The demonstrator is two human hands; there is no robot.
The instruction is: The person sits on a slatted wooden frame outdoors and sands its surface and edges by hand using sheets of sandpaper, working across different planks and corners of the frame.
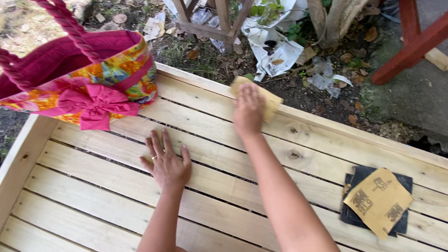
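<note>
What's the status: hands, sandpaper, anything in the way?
Right hand presses sandpaper on far slat. Left hand flat on slats, empty. Bag at left, spare sheets at right, both apart from the hands.

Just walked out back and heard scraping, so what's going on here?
A person is pressing a tan sheet of sandpaper under the right hand at the far edge of a bare slatted wooden frame. The left hand lies flat on a slat. Spare sandpaper sheets lie to the right, and a bright fabric bag sits on the far left corner.

left hand (166, 163) flat, fingers spread, right hand (248, 110) pressing down
</note>
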